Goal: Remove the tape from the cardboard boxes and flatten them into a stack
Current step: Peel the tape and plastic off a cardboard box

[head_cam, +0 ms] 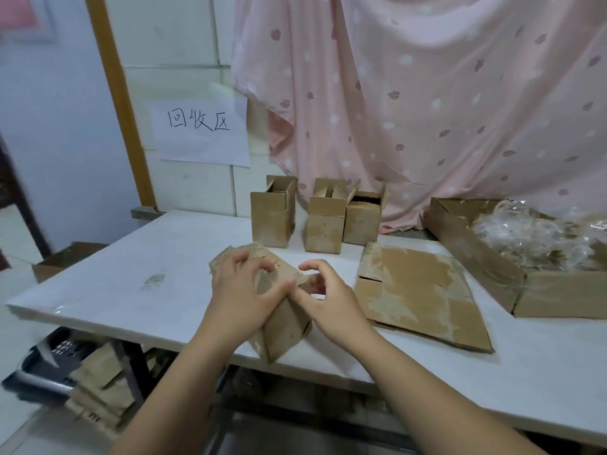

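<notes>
White table (164, 257); tiled wall (184, 34); pink curtain (427, 93) behind.

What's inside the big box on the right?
The big box holds a heap of crumpled clear plastic, probably tape. It hides the bottom and anything underneath.

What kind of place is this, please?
Probably a small recycling corner, perhaps in a home: a handwritten sign reading 回收区 (recycling area), worn cardboard boxes on a white table, and a large box of crumpled clear plastic.
</notes>
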Demonstrator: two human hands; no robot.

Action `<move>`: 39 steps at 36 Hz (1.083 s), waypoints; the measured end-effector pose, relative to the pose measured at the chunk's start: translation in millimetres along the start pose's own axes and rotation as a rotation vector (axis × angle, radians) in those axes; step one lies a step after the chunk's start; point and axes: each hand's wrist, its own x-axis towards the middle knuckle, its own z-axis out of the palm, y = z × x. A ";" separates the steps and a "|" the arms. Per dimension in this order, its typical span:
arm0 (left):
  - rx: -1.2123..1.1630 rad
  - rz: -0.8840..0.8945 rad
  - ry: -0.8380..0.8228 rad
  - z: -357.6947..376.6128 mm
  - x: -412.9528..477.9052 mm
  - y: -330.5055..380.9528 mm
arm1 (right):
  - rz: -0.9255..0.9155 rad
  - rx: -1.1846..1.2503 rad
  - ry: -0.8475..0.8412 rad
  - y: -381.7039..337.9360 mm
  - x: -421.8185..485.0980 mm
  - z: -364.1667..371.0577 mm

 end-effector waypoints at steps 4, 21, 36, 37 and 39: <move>-0.118 -0.012 0.032 -3.3 -8.3 -0.9 | -0.047 -0.122 0.001 -6.9 -1.7 2.9; -0.343 -0.052 0.253 -15.4 -19.3 -11.5 | -0.358 -0.678 0.042 -12.7 -4.9 -1.1; 0.672 0.189 -0.089 -32.3 -9.0 -8.6 | -0.084 -0.323 0.124 -25.3 -0.9 6.0; 0.586 0.158 -0.099 -33.1 -8.5 -10.3 | -0.068 -0.311 0.121 -24.6 -0.3 4.3; 0.387 0.102 -0.137 -34.2 -10.1 -11.9 | -0.054 -0.298 0.125 -23.6 -0.4 2.4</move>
